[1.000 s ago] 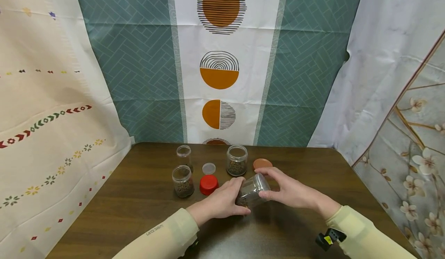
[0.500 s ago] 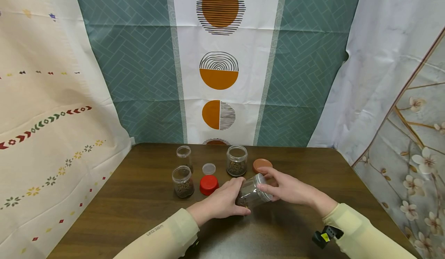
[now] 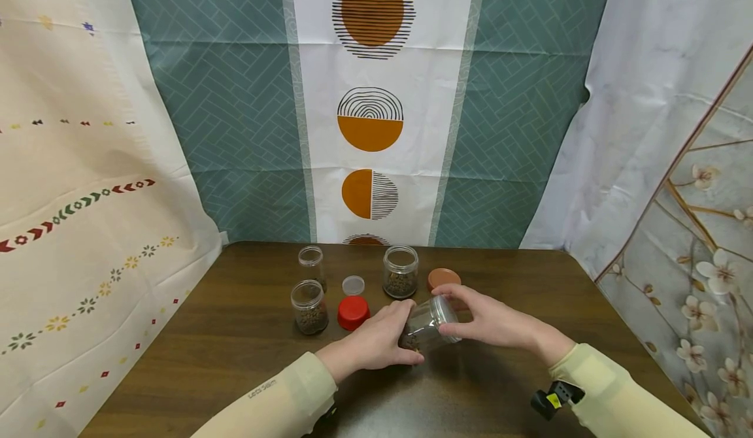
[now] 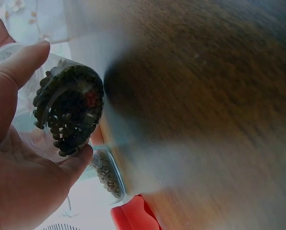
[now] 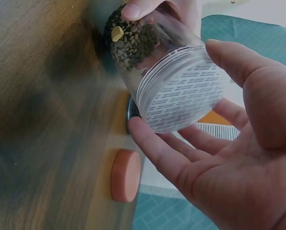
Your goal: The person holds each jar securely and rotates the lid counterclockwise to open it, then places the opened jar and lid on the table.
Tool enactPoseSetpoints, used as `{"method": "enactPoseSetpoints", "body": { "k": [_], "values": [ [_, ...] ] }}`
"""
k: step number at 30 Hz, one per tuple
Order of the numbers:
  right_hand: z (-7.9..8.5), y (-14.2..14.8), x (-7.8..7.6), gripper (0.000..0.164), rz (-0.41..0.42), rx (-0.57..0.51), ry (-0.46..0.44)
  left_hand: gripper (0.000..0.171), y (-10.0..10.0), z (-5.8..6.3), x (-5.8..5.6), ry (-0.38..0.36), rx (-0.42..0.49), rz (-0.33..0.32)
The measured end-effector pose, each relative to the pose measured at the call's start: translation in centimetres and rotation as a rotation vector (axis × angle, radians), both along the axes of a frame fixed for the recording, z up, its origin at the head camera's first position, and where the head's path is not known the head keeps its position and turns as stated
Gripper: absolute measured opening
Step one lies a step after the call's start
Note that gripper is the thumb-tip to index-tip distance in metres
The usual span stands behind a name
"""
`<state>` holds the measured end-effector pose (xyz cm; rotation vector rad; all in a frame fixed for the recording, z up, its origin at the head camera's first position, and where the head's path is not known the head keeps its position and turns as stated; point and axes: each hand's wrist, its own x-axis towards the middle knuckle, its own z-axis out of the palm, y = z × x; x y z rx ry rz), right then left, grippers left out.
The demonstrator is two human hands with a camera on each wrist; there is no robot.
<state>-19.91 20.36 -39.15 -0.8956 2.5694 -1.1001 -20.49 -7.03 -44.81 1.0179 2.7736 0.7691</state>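
Note:
Tilted with its mouth to the right, a clear jar [image 3: 421, 331] part-filled with dark pellets is gripped near its base by my left hand [image 3: 379, 338]. The left wrist view shows the pellets through the jar's bottom [image 4: 71, 108]. A clear lid [image 5: 183, 96] with a printed liner covers the mouth. My right hand [image 3: 488, 317] holds this lid by its rim, thumb on one side and fingers on the other, as the right wrist view shows. A single yellowish piece [image 5: 117, 33] lies among the pellets.
Behind stands an open jar of pellets [image 3: 401, 274], with an orange lid [image 3: 444, 277] right of it. To the left are a shorter jar [image 3: 310, 307], a slim jar [image 3: 312, 265], a red lid [image 3: 353, 312] and a small clear lid [image 3: 353, 286]. Curtains border the brown table [image 3: 235, 359].
My right hand's fingers turned about the lid's rim half a second ago and have since swung back to about where they were. The left hand and the jar stay nearly still.

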Motion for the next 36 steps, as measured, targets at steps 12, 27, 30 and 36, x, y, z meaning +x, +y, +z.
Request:
{"method": "enactPoseSetpoints", "body": {
  "k": [12, 27, 30, 36],
  "values": [
    [-0.08, 0.16, 0.08, 0.067, 0.096, -0.108, -0.042, 0.084, -0.03, 0.15, 0.04, 0.004, -0.003, 0.001],
    [0.06, -0.14, -0.14, 0.079, 0.062, -0.051, 0.065, 0.087, -0.01, 0.14, 0.06, 0.003, -0.020, 0.009],
    [0.36, -0.38, -0.26, 0.070, -0.059, -0.034, 0.027, 0.087, 0.01, 0.11, 0.04, 0.013, -0.018, 0.010],
    [0.60, -0.74, -0.21, 0.067, -0.177, -0.049, -0.183, 0.086, -0.04, 0.15, 0.07, 0.021, -0.011, 0.009]
  ]
}}
